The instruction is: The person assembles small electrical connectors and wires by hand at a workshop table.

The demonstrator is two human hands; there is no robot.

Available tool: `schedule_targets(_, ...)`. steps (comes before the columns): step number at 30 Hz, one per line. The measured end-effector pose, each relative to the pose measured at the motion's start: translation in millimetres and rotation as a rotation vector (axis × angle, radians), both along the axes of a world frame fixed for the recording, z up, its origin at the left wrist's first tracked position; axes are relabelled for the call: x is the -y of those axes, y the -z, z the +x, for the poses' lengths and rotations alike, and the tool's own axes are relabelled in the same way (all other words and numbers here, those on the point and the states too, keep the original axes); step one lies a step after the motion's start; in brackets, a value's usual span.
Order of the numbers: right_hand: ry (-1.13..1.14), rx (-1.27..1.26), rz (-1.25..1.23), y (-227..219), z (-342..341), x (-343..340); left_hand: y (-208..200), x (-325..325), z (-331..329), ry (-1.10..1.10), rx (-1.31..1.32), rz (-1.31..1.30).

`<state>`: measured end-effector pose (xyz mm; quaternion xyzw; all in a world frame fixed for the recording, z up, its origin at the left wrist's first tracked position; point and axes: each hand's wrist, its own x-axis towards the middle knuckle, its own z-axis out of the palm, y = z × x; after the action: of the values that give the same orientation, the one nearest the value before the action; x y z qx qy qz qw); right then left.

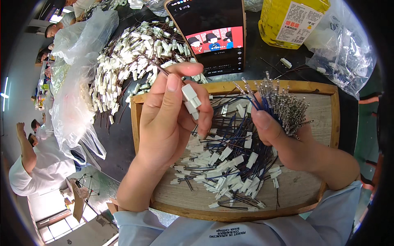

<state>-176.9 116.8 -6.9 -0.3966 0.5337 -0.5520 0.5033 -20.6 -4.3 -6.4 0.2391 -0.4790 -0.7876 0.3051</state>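
My left hand (168, 110) is closed around white plastic connectors (191, 97), with a dark wire running up between thumb and index finger. In my right hand (283, 147) is a thick bundle of dark blue wires (283, 104), their silvery crimped metal ends fanned out at the top. Both hands are above a wooden-framed tray (295, 188). Inside it, below and between my hands, lies a loose pile of wires with white connectors (230, 168). The two held groups are apart from each other.
A large heap of white connectors on brown wires (131, 61) covers the table's left. A phone (213, 37) stands behind the tray, near a yellow-filled jug (291, 22). Clear plastic bags (342, 53) lie right, and one (76, 98) hangs left. Other people (45, 164) sit far left.
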Motion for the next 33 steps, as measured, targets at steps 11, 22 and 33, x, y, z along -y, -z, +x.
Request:
schedule_targets(11, 0.028, 0.008, 0.016, 4, -3, -5, 3, -3, 5, 0.189, 0.059, -0.114)
schedule_targets(22, -0.026, 0.003, 0.087, -2, -6, -5, 5, -7, 9, 0.263, 0.009, -0.173)
schedule_targets(33, -0.102, -0.023, 0.04, 13, -5, -6, 5, -15, 6, 0.314, 0.129, -0.566)
